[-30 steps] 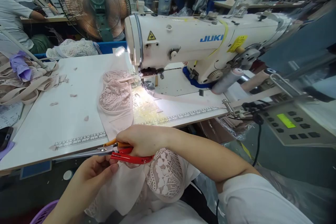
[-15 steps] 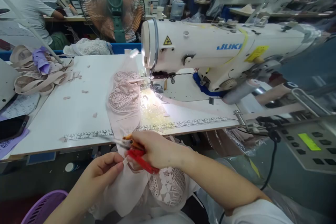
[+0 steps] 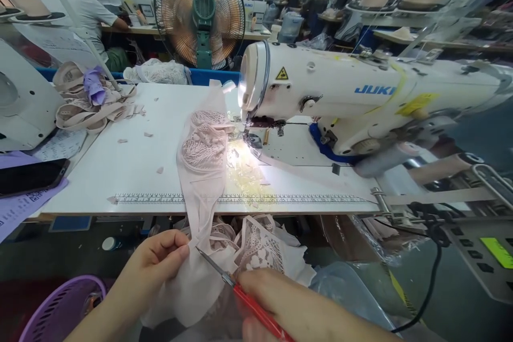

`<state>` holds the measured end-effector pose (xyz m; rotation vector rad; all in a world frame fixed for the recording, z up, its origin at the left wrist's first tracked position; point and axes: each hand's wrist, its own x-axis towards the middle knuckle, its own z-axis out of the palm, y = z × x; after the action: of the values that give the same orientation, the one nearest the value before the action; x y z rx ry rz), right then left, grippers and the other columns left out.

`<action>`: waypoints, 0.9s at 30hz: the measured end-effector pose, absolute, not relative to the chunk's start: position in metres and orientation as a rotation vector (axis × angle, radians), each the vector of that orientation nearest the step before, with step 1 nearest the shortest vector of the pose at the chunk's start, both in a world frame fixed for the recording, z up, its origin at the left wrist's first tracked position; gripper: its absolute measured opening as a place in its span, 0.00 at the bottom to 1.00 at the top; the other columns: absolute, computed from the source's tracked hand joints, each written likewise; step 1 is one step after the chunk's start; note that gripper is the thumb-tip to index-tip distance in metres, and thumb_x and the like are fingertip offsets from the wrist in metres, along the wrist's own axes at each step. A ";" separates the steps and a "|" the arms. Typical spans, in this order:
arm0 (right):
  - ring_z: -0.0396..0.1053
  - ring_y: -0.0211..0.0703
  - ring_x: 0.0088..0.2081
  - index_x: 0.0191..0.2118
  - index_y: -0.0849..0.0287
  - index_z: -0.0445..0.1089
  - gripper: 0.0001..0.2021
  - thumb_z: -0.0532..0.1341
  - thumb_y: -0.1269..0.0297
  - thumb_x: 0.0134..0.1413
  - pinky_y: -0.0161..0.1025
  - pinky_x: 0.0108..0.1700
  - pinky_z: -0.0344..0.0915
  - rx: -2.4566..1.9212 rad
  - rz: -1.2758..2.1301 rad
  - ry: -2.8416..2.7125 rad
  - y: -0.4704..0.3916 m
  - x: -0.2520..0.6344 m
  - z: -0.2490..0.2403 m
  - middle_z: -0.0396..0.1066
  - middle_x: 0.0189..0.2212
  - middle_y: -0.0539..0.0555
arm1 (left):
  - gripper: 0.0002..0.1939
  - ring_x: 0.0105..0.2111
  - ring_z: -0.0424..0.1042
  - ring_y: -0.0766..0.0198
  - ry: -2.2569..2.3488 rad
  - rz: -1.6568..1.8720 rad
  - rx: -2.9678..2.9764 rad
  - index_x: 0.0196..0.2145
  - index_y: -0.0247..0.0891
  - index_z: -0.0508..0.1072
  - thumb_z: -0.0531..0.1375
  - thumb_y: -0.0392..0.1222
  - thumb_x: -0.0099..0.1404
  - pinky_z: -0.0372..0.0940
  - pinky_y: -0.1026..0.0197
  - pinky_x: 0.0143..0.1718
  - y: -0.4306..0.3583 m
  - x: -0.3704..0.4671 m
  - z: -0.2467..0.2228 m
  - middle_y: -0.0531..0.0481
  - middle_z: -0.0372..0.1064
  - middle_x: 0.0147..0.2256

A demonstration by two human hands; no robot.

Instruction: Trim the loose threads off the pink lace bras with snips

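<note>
My left hand (image 3: 162, 256) pinches the edge of a pale pink lace bra (image 3: 204, 144) between thumb and fingers. One part of this garment lies on the sewing table beside the needle area of a white sewing machine (image 3: 332, 80), and the rest hangs over the front edge. My right hand (image 3: 268, 291) is wrapped around red-handled scissors (image 3: 253, 302). Their tips point up and left, at the fabric just right of my left fingertips. Whether the blades touch the cloth I cannot tell. More lace cups (image 3: 262, 246) hang below the table edge.
A printed ruler (image 3: 148, 199) runs along the table's front. Small fabric scraps, a strap pile (image 3: 96, 99) and a phone (image 3: 34, 176) lie to the left. A purple basket (image 3: 64, 307) stands low at left. Behind are a fan (image 3: 200, 10) and a seated person.
My right hand has moved down and right with the scissors, whose tips now point at the cloth by my left fingers. My left hand keeps its pinch. The view has shifted left.
</note>
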<state>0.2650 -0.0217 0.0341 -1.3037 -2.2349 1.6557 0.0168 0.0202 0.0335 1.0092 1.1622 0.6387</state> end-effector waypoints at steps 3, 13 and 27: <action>0.57 0.35 0.24 0.27 0.57 0.54 0.11 0.59 0.63 0.45 0.31 0.25 0.52 -1.366 1.671 -2.234 -0.019 0.260 0.039 0.61 0.25 0.48 | 0.20 0.21 0.54 0.69 1.172 0.618 1.048 0.25 0.36 0.70 0.62 0.58 0.55 0.51 0.68 0.23 0.017 0.016 0.032 0.56 0.58 0.21; 0.59 0.39 0.25 0.27 0.57 0.56 0.17 0.62 0.52 0.42 0.34 0.26 0.52 -1.526 1.582 -2.233 -0.013 0.243 0.061 0.64 0.27 0.50 | 0.21 0.21 0.51 0.70 1.189 0.639 1.093 0.23 0.35 0.67 0.62 0.58 0.55 0.48 0.68 0.22 0.012 0.023 0.033 0.56 0.56 0.19; 0.60 0.37 0.23 0.28 0.59 0.63 0.12 0.63 0.58 0.42 0.30 0.22 0.54 -1.429 1.642 -2.054 -0.022 0.239 0.047 0.65 0.23 0.49 | 0.19 0.21 0.52 0.70 1.143 0.675 1.103 0.22 0.35 0.69 0.63 0.55 0.56 0.48 0.70 0.22 0.011 0.020 0.035 0.56 0.59 0.20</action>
<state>0.2391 -0.0219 0.0469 -1.4287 -2.0536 1.6416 0.0202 0.0109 0.0355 1.1027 1.1429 0.6747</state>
